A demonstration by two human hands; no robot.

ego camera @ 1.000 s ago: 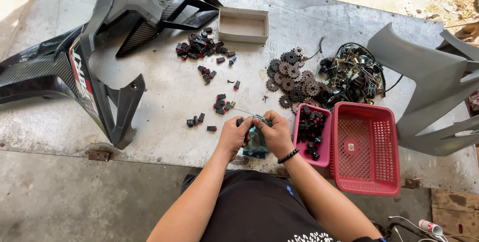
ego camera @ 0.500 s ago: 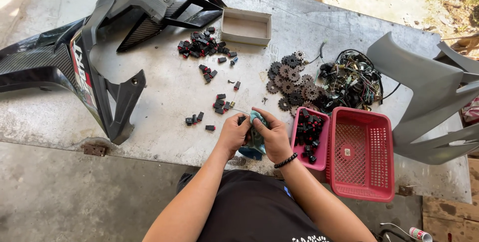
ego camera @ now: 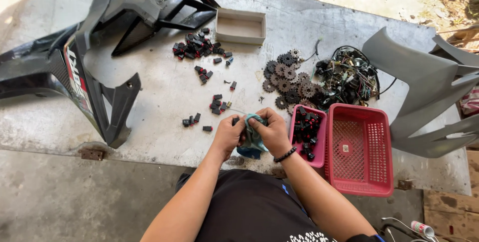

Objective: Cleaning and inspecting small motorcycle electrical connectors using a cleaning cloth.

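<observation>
Both my left hand (ego camera: 228,134) and right hand (ego camera: 273,133) pinch a teal cloth (ego camera: 253,134) near the table's (ego camera: 149,97) front edge, beside a pink tray (ego camera: 319,147) of small black parts (ego camera: 305,127).

Left hand (ego camera: 228,135): near centre of scene, fingers curled inward, thumb side turned toward the other hand, closed in a grip. Left forearm: bare, extended from lower left up to the wrist, slanted rightward. Right hand (ego camera: 272,131): just right of the left hand and touching it, knuckles up, fingers bent and pinched shut. Right wrist: ringed by a dark band. Right forearm: bare, extended from lower right, slanted leftward.
</observation>
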